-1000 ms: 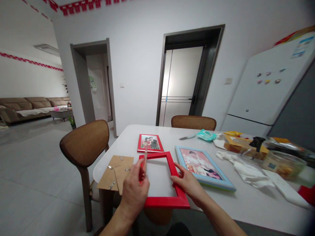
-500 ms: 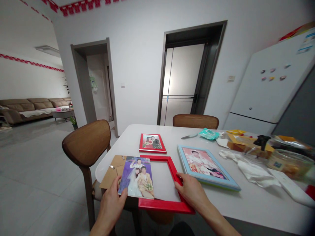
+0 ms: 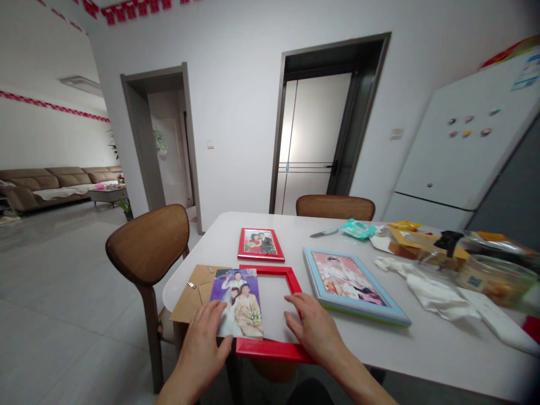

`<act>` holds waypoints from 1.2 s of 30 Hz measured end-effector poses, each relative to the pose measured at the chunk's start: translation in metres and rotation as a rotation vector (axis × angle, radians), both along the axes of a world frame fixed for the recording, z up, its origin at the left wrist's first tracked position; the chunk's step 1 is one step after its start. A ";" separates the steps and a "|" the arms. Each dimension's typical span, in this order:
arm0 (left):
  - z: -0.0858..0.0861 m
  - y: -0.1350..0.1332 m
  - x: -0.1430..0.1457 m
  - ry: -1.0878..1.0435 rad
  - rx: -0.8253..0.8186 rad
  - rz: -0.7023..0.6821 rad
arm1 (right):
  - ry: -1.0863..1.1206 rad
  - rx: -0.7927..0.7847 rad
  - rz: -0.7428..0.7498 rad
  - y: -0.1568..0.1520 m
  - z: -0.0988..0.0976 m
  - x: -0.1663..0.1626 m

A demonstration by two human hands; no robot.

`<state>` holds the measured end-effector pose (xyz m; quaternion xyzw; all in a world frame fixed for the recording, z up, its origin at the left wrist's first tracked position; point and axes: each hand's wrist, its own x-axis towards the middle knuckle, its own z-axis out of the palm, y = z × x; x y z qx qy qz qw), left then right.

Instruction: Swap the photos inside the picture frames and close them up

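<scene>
A wedding photo (image 3: 244,306) lies partly over the left side of an empty red picture frame (image 3: 274,350) at the table's near edge. My left hand (image 3: 205,337) is over the photo's lower left corner, fingers spread; whether the fingertips touch it I cannot tell. My right hand (image 3: 314,323) is over the frame's right side, its fingers apart and reaching toward the opening. Under and left of the photo is a brown backing board (image 3: 189,298) with metal clips. Behind the empty frame lies a smaller red framed photo (image 3: 261,244), and to the right a light blue framed picture (image 3: 356,284).
A knife (image 3: 324,233) and a teal wipes packet (image 3: 358,229) lie at the back of the white table (image 3: 291,225). Crumpled tissue (image 3: 439,292), a clear plastic tub (image 3: 493,278) and other packages crowd the right. Wooden chairs stand left (image 3: 154,244) and behind.
My left hand has loosened from the photo's edge and moved over its corner. My right hand has let go of the frame's right side and shifted left, fingers opening.
</scene>
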<state>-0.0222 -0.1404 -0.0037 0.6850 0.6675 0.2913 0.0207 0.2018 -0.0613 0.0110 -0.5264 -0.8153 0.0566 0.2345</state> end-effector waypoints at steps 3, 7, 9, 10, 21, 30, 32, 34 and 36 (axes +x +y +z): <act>-0.001 0.002 0.005 0.042 -0.067 -0.052 | -0.007 -0.012 0.046 -0.004 -0.002 -0.008; 0.000 0.006 0.010 0.143 -0.077 -0.077 | -0.033 -0.023 0.063 -0.006 -0.004 -0.011; 0.000 0.009 0.012 0.174 -0.066 -0.101 | -0.041 -0.034 0.059 -0.006 -0.003 -0.011; -0.001 0.010 0.014 0.184 -0.060 -0.117 | -0.044 -0.039 0.059 -0.006 -0.003 -0.011; 0.018 0.019 -0.004 -0.047 0.201 -0.066 | 0.165 -0.057 0.119 -0.008 0.002 -0.013; 0.046 0.023 0.035 -1.303 0.289 0.009 | 0.828 -0.503 0.195 -0.013 0.016 -0.035; 0.042 0.023 0.058 -1.600 0.253 -0.058 | 1.060 -0.714 0.166 -0.010 0.012 -0.041; 0.037 0.022 0.076 -1.771 0.207 -0.101 | 1.326 -0.827 0.138 -0.007 0.008 -0.042; 0.033 0.020 0.085 -1.834 0.131 -0.138 | 1.539 -0.814 0.081 -0.002 0.005 -0.038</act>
